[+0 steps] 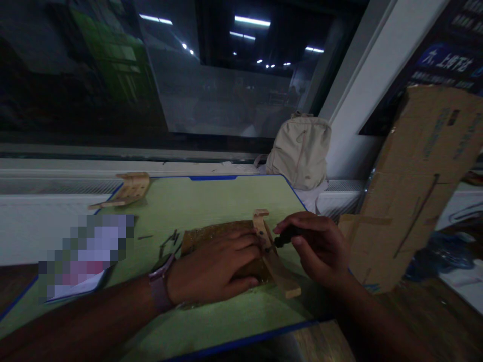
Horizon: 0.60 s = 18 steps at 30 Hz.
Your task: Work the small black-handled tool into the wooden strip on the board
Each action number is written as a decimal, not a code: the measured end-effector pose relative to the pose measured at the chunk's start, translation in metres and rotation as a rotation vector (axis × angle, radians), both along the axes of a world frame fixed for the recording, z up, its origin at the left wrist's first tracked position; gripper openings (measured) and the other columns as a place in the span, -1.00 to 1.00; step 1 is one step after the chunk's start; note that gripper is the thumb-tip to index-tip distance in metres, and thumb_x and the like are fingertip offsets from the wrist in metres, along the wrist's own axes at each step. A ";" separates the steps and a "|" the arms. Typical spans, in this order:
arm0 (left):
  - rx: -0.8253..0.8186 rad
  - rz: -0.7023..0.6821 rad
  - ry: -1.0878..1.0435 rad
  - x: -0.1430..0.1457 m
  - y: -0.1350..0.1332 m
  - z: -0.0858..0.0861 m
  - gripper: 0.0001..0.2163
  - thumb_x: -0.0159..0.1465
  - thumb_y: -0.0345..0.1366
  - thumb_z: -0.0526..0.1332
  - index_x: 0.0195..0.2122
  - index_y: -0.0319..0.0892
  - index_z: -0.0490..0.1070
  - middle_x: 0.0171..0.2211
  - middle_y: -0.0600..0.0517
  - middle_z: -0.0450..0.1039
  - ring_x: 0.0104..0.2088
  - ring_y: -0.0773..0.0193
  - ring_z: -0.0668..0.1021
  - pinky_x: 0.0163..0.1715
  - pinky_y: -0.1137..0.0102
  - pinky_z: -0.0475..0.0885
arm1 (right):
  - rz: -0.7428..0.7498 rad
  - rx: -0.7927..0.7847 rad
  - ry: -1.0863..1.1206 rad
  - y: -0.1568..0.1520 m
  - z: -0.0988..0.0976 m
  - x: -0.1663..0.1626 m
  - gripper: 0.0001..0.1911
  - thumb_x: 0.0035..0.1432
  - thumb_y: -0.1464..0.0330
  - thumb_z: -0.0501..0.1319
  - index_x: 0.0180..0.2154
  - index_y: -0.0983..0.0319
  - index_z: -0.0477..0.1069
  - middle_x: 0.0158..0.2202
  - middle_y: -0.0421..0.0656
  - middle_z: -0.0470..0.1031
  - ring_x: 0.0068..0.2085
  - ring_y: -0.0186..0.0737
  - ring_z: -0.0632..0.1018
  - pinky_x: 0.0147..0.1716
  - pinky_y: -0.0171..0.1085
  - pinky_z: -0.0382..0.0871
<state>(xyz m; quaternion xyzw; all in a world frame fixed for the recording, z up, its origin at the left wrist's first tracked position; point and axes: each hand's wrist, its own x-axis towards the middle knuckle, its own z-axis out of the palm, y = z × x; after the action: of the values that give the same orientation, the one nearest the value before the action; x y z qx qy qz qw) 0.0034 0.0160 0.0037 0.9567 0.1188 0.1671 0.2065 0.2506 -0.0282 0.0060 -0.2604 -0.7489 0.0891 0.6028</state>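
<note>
My left hand (222,256), with a watch (162,286) on its wrist, lies flat over a brown, shiny slab (215,231), possibly wrapped in tape or film. Its stretched fingertips touch a curved wooden piece (277,271) with dark holes or screw heads, which stands on edge at the slab's right end. On the other side of the wood, my right hand (320,246) is closed around a small black tool (289,235), its tip close to the wood. Most of the tool is hidden by the fingers, so its exact kind is unclear.
Several dark thin pieces (171,241) lie on the green tabletop (211,196) left of the slab. A second curved wooden piece (132,188) sits at the back left corner, near a blurred-out flat item (90,256). Beyond are a beige backpack (302,148) and a large cardboard box (422,186).
</note>
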 end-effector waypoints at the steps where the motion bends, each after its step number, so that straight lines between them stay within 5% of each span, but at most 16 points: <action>1: 0.002 -0.001 -0.001 0.000 0.000 0.000 -0.67 0.51 -0.20 0.31 0.22 -0.21 0.44 0.28 -0.25 0.49 0.36 -0.16 0.46 0.41 -0.06 0.36 | -0.010 0.009 0.019 0.001 0.000 0.000 -0.68 0.39 0.45 0.33 0.12 0.08 0.49 -0.23 -0.12 0.65 -0.25 -0.15 0.70 -0.34 -0.19 0.64; 6: 0.006 -0.006 -0.023 0.001 0.000 0.000 -0.67 0.52 -0.20 0.28 0.24 -0.18 0.42 0.28 -0.23 0.49 0.36 -0.14 0.47 0.40 -0.07 0.38 | -0.063 0.120 -0.128 0.003 0.004 0.004 -0.78 0.40 0.27 0.37 0.04 0.11 0.54 -0.38 -0.18 0.56 -0.42 -0.19 0.59 -0.48 -0.24 0.54; 10: 0.012 -0.002 -0.025 0.001 0.000 0.001 -0.69 0.52 -0.19 0.29 0.21 -0.18 0.43 0.25 -0.23 0.52 0.34 -0.14 0.49 0.38 -0.05 0.40 | -0.069 0.044 -0.172 -0.004 0.007 0.004 -0.59 0.57 0.15 0.08 0.25 0.10 0.52 -0.16 -0.02 0.67 -0.20 -0.06 0.71 -0.28 -0.08 0.69; 14: 0.010 0.009 -0.004 0.000 0.000 0.002 -0.70 0.51 -0.21 0.31 0.20 -0.18 0.44 0.25 -0.21 0.51 0.32 -0.12 0.50 0.40 0.00 0.38 | -0.068 -0.034 -0.167 -0.006 0.005 0.002 -0.53 0.59 0.25 0.02 0.40 0.01 0.40 0.03 -0.01 0.71 0.03 0.01 0.72 -0.01 0.06 0.70; 18: 0.016 0.004 0.018 0.000 0.000 0.001 -0.67 0.50 -0.21 0.33 0.21 -0.21 0.44 0.27 -0.22 0.50 0.32 -0.15 0.49 0.40 -0.02 0.37 | -0.015 -0.027 -0.073 -0.001 0.000 0.000 -0.56 0.51 0.42 0.15 0.31 0.03 0.46 -0.11 -0.06 0.71 -0.14 -0.09 0.73 -0.18 -0.07 0.71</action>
<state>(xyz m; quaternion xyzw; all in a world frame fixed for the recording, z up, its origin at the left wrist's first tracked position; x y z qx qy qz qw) 0.0034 0.0159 0.0044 0.9595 0.1212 0.1598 0.1976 0.2509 -0.0295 0.0062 -0.2770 -0.7671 0.0851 0.5723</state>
